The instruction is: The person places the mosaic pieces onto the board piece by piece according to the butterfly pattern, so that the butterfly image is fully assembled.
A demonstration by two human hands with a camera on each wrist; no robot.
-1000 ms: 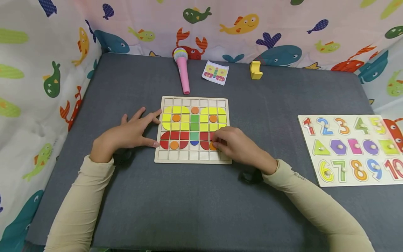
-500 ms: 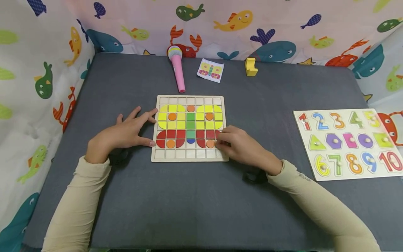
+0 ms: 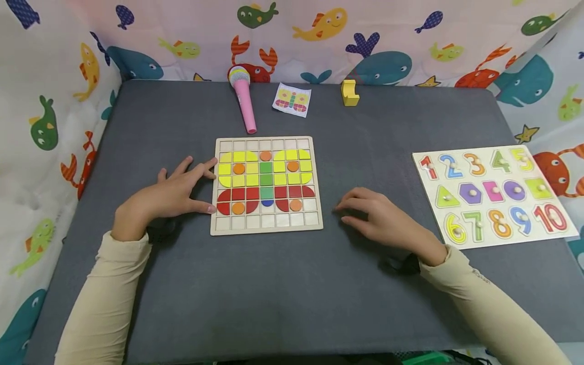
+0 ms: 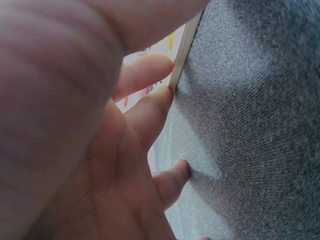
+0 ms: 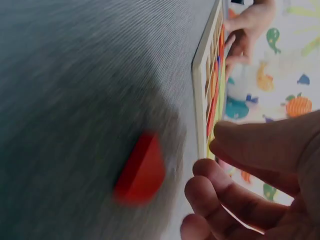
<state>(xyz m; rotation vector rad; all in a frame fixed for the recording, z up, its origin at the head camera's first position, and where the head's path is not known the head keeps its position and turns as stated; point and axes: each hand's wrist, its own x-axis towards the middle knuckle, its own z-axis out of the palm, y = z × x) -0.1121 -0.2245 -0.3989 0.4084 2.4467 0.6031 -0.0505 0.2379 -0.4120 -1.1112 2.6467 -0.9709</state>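
Observation:
A square wooden grid board lies on the table, with yellow, red, green, orange and blue tiles forming a butterfly pattern. Along its left edge my left hand rests with spread fingers, the thumb and fingertips touching the rim. My right hand hovers right of the board, fingers loosely bent and apart from it. A blurred red tile with a curved side shows near those fingers in the right wrist view, separated from them; whether it lies on the cloth or is in the air I cannot tell. The head view hides it.
Behind the board are a pink toy microphone, a small butterfly picture card and a yellow block. A number and shape puzzle lies at the right. Fish-patterned curtains border the table.
My right hand has moved from the board's lower right tiles out to the right, off the board. The left hand stays on the left edge. The head view has shifted slightly.

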